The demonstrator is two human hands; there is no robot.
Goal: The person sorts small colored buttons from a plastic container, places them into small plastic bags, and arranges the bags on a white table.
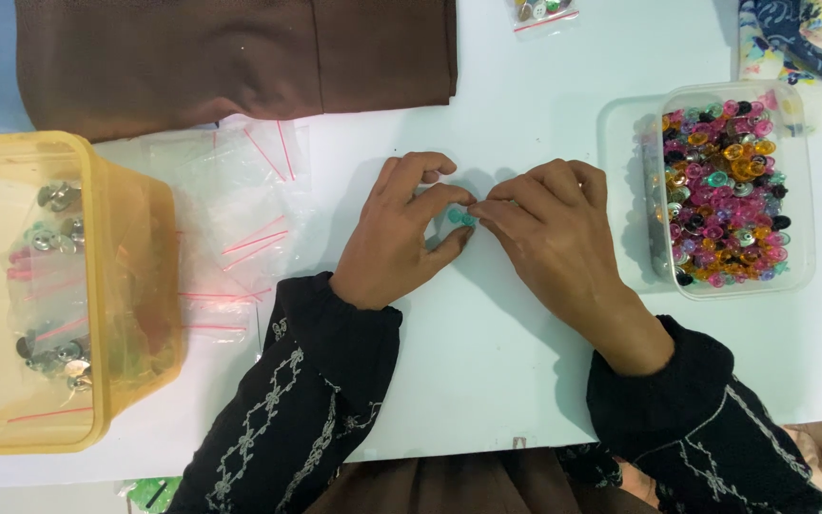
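1. Buttons (462,218), small and teal, sit between the fingertips of both hands at the middle of the white table (487,371), just above its surface.
2. Brown cloth (230,57) lies folded along the far edge, left of centre.
3. Yellow tub (121,286) stands at the left edge, holding small bags of silvery buttons.
4. Clear tub (801,205) stands to the right, filled with loose buttons in pink, orange, purple and green; its clear lid (620,190) lies partly under it on the left.
5. Clear little bags (240,219) with red strips lie spread between the yellow tub and the hands.
6. Patterned cloth (801,29) shows at the far right corner.
7. Left hand (401,233) rests on the table, thumb and forefinger pinching the teal buttons.
8. Right hand (549,233) meets it from the right, fingertips pressed together on the same buttons.
9. One small filled bag (544,11) lies at the far edge, well apart from the hands.
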